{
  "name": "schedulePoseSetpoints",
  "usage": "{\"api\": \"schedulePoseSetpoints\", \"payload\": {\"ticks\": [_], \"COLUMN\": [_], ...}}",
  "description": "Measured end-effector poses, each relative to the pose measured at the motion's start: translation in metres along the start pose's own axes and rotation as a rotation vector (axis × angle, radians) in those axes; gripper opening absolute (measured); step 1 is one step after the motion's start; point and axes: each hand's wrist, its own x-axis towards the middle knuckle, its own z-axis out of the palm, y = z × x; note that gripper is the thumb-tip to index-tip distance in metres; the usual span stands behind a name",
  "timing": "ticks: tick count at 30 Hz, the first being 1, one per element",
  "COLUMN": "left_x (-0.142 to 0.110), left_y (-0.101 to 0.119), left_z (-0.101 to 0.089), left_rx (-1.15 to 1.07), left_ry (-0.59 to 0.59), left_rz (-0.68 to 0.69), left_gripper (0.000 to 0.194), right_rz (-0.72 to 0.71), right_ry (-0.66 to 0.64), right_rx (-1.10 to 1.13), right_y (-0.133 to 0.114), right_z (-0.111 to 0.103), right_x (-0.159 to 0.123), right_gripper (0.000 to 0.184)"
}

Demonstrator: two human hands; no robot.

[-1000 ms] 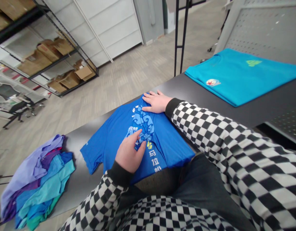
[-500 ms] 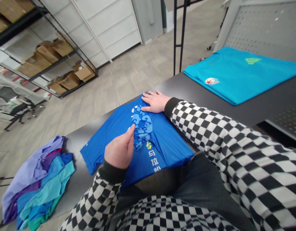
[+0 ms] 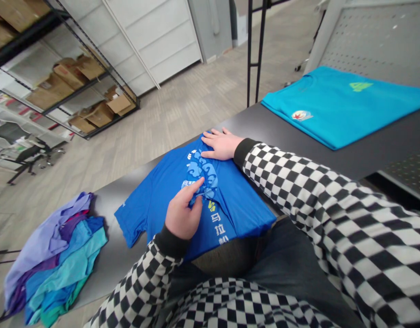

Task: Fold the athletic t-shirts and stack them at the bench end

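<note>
A royal-blue T-shirt point(image 3: 169, 177) lies partly folded on the table, hanging over its near edge. Its light-blue wave-patterned part point(image 3: 210, 175) is turned over on top, beside white and yellow lettering. My left hand point(image 3: 184, 213) is at the lower end of that patterned part, index finger and thumb closed about the cloth and the other fingers curled. Flat on the shirt's far edge rests my right hand point(image 3: 223, 145), its fingers spread and nothing gripped.
The dark table point(image 3: 244, 125) also carries a folded turquoise T-shirt point(image 3: 340, 109) at right. A heap of purple, blue and teal clothes point(image 3: 63, 255) hangs over its left end. Behind are a black rack post point(image 3: 254, 59) and a shelf with cardboard boxes point(image 3: 69, 75).
My left hand has shifted right and slightly down along the patterned part, which lies flatter and shows more white print. My right hand stays in place.
</note>
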Motion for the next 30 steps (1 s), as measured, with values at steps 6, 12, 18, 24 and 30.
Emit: {"api": "schedulePoseSetpoints", "payload": {"ticks": [6,12,18,24,30], "left_x": [-0.007,-0.015,-0.027,-0.031,-0.009], "left_y": [-0.001,-0.005,0.006,0.004,-0.009], "left_z": [-0.009,-0.020,-0.021,-0.033,-0.034], "left_rx": [-0.101,0.026,0.041,-0.045,0.069], "left_ry": [-0.024,-0.087,-0.257,-0.156,-0.127], "left_rz": [0.055,0.267,0.316,0.224,0.165], "left_gripper": [0.039,0.049,0.054,0.036,0.038], "right_rz": [-0.004,-0.021,-0.001,-0.011,-0.020], "right_ry": [-0.001,0.025,-0.006,0.017,0.028], "right_rx": [-0.007,0.006,0.009,0.004,0.007], "right_y": [0.000,0.004,0.002,0.006,0.007], "right_z": [-0.001,0.003,-0.001,0.004,0.006], "right_x": [0.000,0.002,0.000,0.003,0.003], "right_gripper": [0.090,0.090,0.090,0.091,0.093]}}
